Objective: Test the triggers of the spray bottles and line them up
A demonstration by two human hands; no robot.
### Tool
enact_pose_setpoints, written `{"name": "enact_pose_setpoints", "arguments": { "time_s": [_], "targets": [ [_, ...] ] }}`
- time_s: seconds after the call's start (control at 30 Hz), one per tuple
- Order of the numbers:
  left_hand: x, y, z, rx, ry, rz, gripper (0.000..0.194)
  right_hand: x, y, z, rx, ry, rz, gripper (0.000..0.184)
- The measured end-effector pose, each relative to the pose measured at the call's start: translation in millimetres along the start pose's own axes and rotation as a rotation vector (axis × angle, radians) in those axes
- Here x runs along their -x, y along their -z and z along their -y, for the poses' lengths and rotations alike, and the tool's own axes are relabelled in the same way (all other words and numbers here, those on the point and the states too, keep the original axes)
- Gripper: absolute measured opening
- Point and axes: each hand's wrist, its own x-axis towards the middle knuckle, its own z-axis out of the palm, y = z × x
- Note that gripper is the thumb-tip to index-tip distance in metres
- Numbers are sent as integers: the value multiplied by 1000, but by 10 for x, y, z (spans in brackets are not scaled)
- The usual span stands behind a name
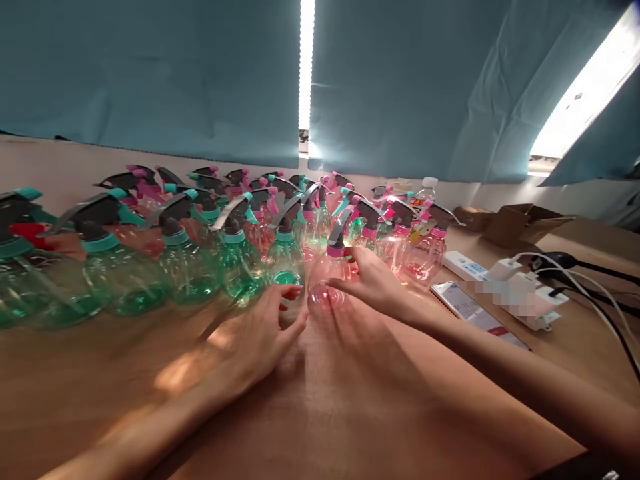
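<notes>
A clear pink spray bottle (326, 293) stands upright on the table in front of me, its collar pink and its trigger head grey. My right hand (373, 280) grips it from the right, thumb across the front and fingertips by the neck. To its left is a green spray bottle (284, 263) with a teal collar. My left hand (273, 323) is just in front of that bottle, fingers curved and apart from the thumb, with nothing between them. Several more green bottles (190, 273) continue the front row leftward.
Pink bottles (425, 253) stand at the right, with more spray bottles behind. Further right lie a phone (475, 317), a white power strip (465, 267) with plugs and cables, and an open cardboard box (523, 223). Blue-green curtains (200, 80) hang behind the wooden table (320, 413).
</notes>
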Motion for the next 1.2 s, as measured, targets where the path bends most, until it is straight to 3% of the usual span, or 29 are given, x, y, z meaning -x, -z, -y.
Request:
{"name": "enact_pose_setpoints", "arguments": {
  "time_s": [0.3, 0.53, 0.8, 0.9, 1.0, 1.1, 1.2],
  "targets": [
    [56, -3, -8, -45, -172, 122, 20, -357, -44, -109, 107, -22, 6, 51],
    [68, -85, 120, -63, -316, 212, 28, -422, -83, -136, 135, -29, 1, 49],
    [52, -85, 93, -70, -332, 270, 23, -402, -127, -114, 122, -32, -18, 61],
    [57, -76, 80, -69, -323, 273, 23, -312, -24, -96, 80, -23, -38, 67],
    [46, -70, 71, -55, -302, 281, 22, -200, 183, -144, 40, -50, -110, 54],
    [-7, -95, 60, -10, -243, 280, 19, -110, 410, -281, 46, -171, -230, 37],
    [-97, -176, 37, 38, -220, 278, 17, -76, 542, -449, 62, -332, -298, 39]
  ]
}}
